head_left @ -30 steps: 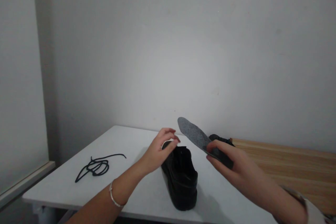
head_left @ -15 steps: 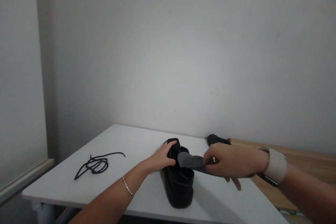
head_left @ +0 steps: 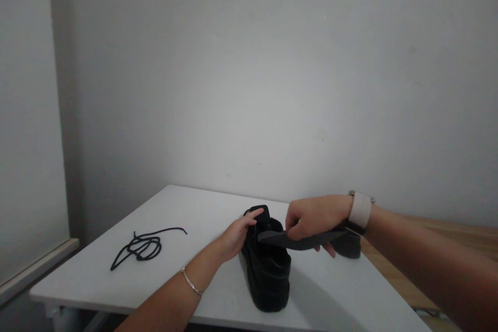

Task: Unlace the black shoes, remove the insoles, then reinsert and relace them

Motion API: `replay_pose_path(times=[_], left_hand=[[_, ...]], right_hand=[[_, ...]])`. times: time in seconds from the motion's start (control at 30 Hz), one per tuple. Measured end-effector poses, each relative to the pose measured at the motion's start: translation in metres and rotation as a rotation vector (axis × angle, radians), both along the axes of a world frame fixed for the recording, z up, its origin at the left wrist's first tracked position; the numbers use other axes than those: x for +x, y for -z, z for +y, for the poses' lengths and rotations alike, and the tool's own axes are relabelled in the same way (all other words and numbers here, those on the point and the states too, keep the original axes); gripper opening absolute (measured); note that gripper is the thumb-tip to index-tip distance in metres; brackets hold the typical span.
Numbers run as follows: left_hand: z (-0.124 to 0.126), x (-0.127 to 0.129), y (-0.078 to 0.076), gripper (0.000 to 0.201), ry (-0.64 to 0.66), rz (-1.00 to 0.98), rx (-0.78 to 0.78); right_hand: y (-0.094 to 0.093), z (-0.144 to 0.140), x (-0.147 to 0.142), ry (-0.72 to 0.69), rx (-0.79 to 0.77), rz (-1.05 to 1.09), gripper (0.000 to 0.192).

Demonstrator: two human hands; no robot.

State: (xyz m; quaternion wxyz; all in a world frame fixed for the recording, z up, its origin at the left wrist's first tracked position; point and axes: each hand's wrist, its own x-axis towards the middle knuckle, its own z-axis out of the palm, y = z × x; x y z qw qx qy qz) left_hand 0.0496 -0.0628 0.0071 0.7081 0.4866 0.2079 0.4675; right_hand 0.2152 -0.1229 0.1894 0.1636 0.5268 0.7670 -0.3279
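My left hand [head_left: 236, 232] rests against the far end of the black shoe [head_left: 267, 264], fingers loosely curled around its collar, forefinger stretched along the top edge and touching it; a thin bracelet [head_left: 191, 282] circles that wrist. The shoe stands upright on its sole on the white tabletop [head_left: 194, 218], lengthwise toward me, near the middle of the top and close to its near edge.

My right hand [head_left: 313, 218] is closed in a pinch on the grey insole [head_left: 299, 241], thumb beneath and fingers over it. The insole lies nearly level above the tabletop, its rounded front end at the shoe's opening, just beside my left fingertips; whether that end is already inside the shoe I cannot tell. Its rear part runs rightward under my palm. A pale watch band [head_left: 360, 209] sits on my right wrist.

Behind my right hand, partly hidden, a second dark shoe [head_left: 348, 245] sits near the right edge of the white top, where a wooden surface [head_left: 447, 233] adjoins it.

A black shoelace [head_left: 142, 245] lies in a loose tangle toward the left edge of the tabletop, well apart from both hands. A plain light wall [head_left: 249, 88] closes the scene behind the far edge.
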Motion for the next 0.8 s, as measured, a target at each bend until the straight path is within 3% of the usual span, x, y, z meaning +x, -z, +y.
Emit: replay_pose_path(times=[0.1,0.2,0.4,0.5,0.8], left_hand=[[0.002,0.001,0.004,0.058,0.009,-0.037,-0.026],[0.002,0.001,0.007,0.057,0.007,-0.054,-0.027],[0.002,0.0,0.008,0.054,0.008,-0.069,-0.034],[0.003,-0.001,0.009,0.054,0.0,-0.055,-0.01],[0.002,-0.001,0.009,0.054,-0.052,0.008,0.038]], right_hand=[[0.017,0.017,-0.007,0.009,-0.069,-0.02,0.01],[0.04,0.027,-0.017,0.032,-0.005,-0.004,0.011],[0.084,0.026,-0.04,-0.124,0.602,-0.176,0.018],[0.104,0.026,-0.049,-0.146,0.778,-0.267,0.024],[0.136,0.046,-0.052,-0.043,0.843,-0.216,0.024]])
